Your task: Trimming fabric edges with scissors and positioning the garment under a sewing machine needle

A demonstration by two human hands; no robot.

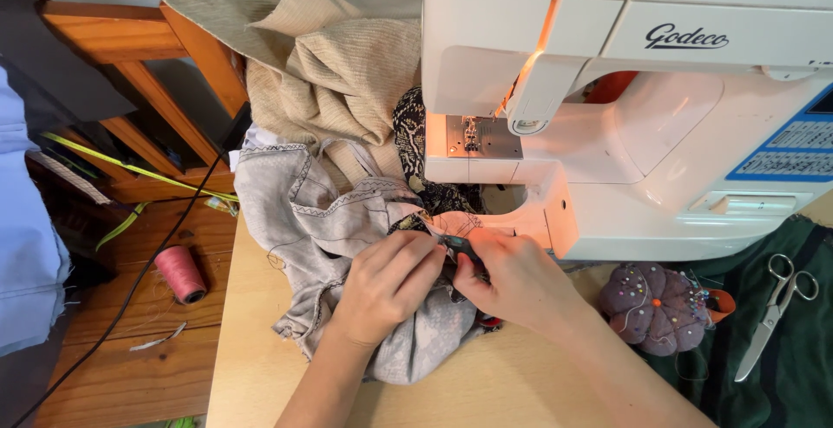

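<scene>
both hands bunched over the grey fabric [304,220] on the counter [252,341]; left hand [386,285] fingers pinching it flat; right hand [512,276] fingers pinch a small dark tool [458,248] at the seam, right by the sewing machine [625,107]

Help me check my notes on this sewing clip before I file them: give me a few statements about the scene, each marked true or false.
1. Both hands work at the grey fabric in front of the sewing machine. True: the left hand and right hand meet on it.
2. The scissors are in the right hand. False: they lie on the dark green cloth at the right, untouched.
3. A pink thread spool lies left of the table, on the wooden boards. True.
4. The pincushion sits on top of the machine. False: it rests on the table, right of the right hand.
5. Beige fabric is heaped behind the grey fabric. True.
</scene>
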